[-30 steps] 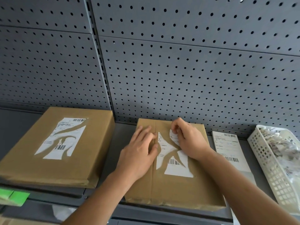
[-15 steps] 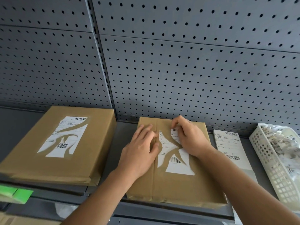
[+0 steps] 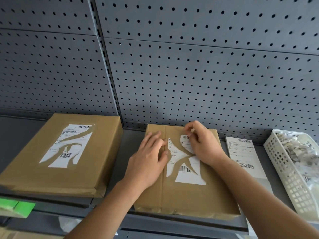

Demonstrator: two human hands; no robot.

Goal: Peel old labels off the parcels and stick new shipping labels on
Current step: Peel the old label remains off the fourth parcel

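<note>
1. Closest to the camera, down at the bottom left, was a bright green tag (image 3: 19,207) on the level below the shelf (image 3: 133,145).
2. The centre parcel (image 3: 189,197), a flat brown cardboard one, lay on the shelf with its front edge right at the shelf's lip.
3. The left hand (image 3: 148,163) lay flat on the left part of that parcel, fingers straight and close together, pressing the cardboard down just left of the label.
4. The old label (image 3: 188,175) on it was a mess: ragged white pieces with bare brown streaks between them, and one barcode showing low down.
5. The right hand (image 3: 205,145) was at the upper right bit of that label, thumb and forefinger pinched on a torn flap (image 3: 185,138) with a small barcode on it. I couldn't really tell whether the flap had lifted clear of the cardboard or was only gripped at its edge.
6. Off to the left, well apart from the hands, sat a bigger left parcel (image 3: 43,178) with its own torn label (image 3: 67,145), same shredded look.
7. Just right of the centre parcel, a fresh label sheet (image 3: 245,157) lay flat on the shelf, whole, with barcodes top and bottom.
8. Beyond that, at the right edge, was a white plastic basket (image 3: 284,173) holding a heap of paper scraps (image 3: 305,152).
9. Behind everything stood a grey pegboard (image 3: 189,75) wall.
</note>
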